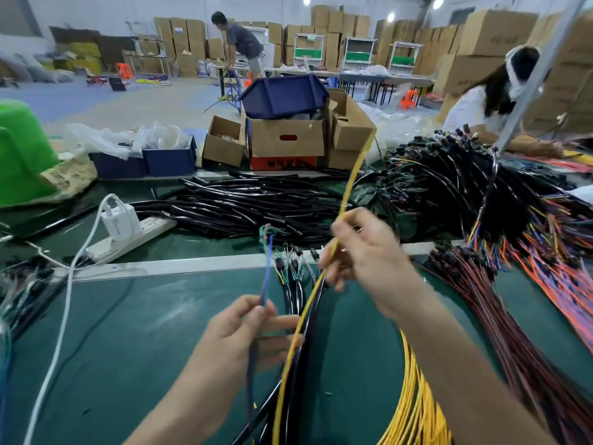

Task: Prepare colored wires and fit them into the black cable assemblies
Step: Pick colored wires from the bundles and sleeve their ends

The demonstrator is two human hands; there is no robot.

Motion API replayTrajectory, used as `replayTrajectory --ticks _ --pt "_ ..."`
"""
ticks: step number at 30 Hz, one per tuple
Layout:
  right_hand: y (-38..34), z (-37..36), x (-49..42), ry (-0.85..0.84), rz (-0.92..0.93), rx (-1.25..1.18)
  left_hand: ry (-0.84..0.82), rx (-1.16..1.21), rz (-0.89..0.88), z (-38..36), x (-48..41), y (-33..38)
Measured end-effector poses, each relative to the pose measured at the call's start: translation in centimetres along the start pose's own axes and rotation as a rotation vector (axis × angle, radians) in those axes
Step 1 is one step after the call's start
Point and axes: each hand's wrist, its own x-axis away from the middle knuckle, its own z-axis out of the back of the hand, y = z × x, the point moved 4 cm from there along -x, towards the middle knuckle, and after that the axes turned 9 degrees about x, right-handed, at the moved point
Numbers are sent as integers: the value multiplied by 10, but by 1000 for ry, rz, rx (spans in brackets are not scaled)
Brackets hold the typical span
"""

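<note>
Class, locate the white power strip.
Head view, left of centre: the white power strip lies on the green mat, beside the black tubing pile.

I note: left hand and right hand both bare; forearms uncovered down to the frame edge.

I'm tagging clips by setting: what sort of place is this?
Probably a wire-harness assembly workshop in a warehouse: heaps of black cable assemblies and colored wires cover the green workbench, and stacked cardboard boxes line the back.
</note>
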Motion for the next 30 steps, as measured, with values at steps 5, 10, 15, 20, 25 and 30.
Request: replayTrajectory --ticks 5,10,15,20,25,30 --pt "24 -35 -5 -33 -5 22 -2 -32 26 -8 3 -11" --pt "53 -49 -8 -34 -200 -144 69 -92 -18 4 -6 -18" --pt "74 -61 0 -286 -376 -18 52 -118 28 5 -11 -27" --pt "61 -57 3 -502 -280 42 13 -101 77 12 -6 -34" --pt "43 -26 -16 -318 -198 -66 -125 -97 163 24 12 -42" --pt "36 2 -40 -233 -197 -153 -263 -72 168 24 12 -36"
